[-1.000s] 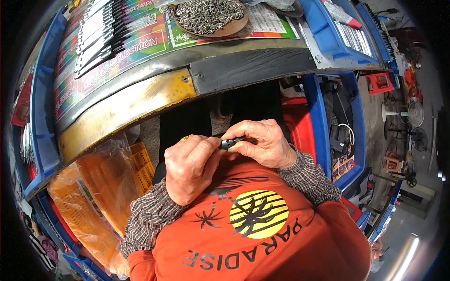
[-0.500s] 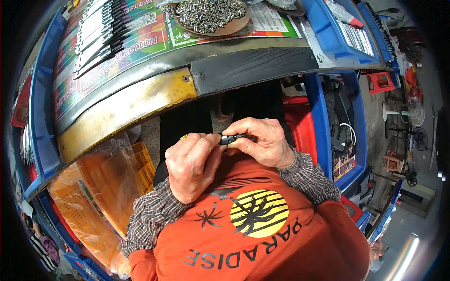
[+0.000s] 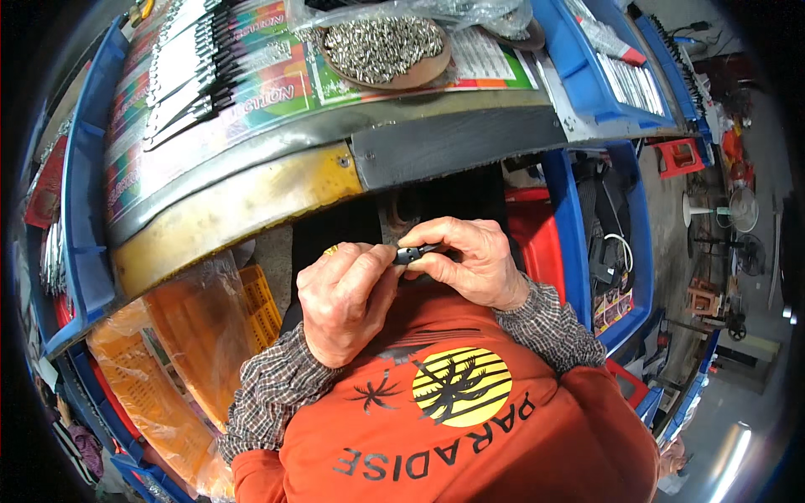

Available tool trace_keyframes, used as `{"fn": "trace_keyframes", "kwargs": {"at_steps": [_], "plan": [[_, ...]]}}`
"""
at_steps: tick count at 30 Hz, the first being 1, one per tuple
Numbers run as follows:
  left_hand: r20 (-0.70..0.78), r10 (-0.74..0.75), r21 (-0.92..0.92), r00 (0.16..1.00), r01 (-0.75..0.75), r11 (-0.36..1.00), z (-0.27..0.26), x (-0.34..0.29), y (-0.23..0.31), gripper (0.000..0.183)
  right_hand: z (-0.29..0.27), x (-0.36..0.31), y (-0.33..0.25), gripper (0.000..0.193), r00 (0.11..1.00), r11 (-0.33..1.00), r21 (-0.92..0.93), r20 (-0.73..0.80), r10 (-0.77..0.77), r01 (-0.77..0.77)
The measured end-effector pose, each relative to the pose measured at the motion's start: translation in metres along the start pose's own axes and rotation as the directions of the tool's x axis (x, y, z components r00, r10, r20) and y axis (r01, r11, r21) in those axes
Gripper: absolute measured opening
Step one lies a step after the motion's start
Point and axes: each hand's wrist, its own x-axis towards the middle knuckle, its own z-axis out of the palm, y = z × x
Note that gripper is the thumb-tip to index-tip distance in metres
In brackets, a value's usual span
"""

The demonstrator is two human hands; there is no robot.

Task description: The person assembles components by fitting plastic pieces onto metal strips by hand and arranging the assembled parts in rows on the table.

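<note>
Just in front of my body, below the table edge, a small black piece with holes in it is pinched between my two hands. My left hand closes thumb and forefinger on its left end. From the other side, my right hand grips it between thumb and fingertips, hiding part of it. Up on the table lies a row of flat, pale blades with black ends. Beside them, a round brown dish is heaped with small silvery metal pins.
The table's metal front edge runs just beyond my hands. Blue bins stand at the left and far right. Under the table are another blue bin, a red container and plastic-wrapped orange crates.
The view has shifted slightly, so the table sits a little lower. My hands keep the same pinch on the black piece, which is turned slightly.
</note>
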Motion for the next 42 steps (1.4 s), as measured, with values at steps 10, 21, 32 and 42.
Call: {"fn": "trace_keyframes", "kwargs": {"at_steps": [10,21,32,42], "plan": [[-0.035,0.0,0.08,0.999,0.002,0.997,-0.022,0.021,0.0,0.025,-0.03,0.054,-0.034,0.018,0.98,0.923,-0.363,-0.098,-0.176,0.13],[-0.095,-0.06,0.138,0.994,0.072,0.988,-0.038,0.024,-0.008,0.021,-0.048,0.11,-0.012,0.03,0.918,0.557,-0.807,-0.049,-0.394,0.196],[-0.098,-0.087,0.128,0.991,0.099,0.987,-0.039,0.023,-0.012,0.02,-0.048,0.115,-0.003,0.023,0.909,0.521,-0.822,-0.009,-0.416,0.23],[-0.079,-0.069,0.13,0.994,0.079,0.988,-0.038,0.022,-0.007,0.023,-0.056,0.114,-0.001,0.012,0.921,0.702,-0.675,-0.085,-0.38,0.227]]}}
